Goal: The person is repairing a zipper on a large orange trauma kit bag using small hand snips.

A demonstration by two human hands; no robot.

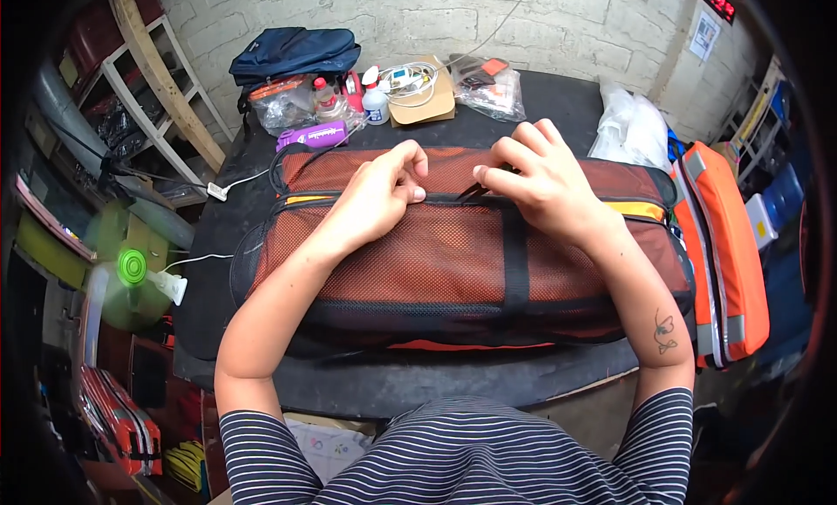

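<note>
A long mesh duffel bag (410, 261) with orange showing through black mesh lies across the table. A dark zipper seam (309, 198) runs along its top, with yellow showing beside it at both ends. My left hand (375, 191) rests on the seam, thumb and curled fingertips closed at its edge; whatever they pinch is too small to make out. My right hand (545, 187) is closed round a small, dark, pointed tool (472, 192), its tip at the seam just right of my left thumb. Fingers hide most of that tool. A black strap (515, 261) crosses the bag's near side.
Behind the bag stand a purple bottle (314, 136), a spray bottle (375, 102), a cardboard box (425, 113) with white cable, and a navy backpack (295, 56). An orange bag (731, 252) is at the right, a green fan (131, 268) at the left.
</note>
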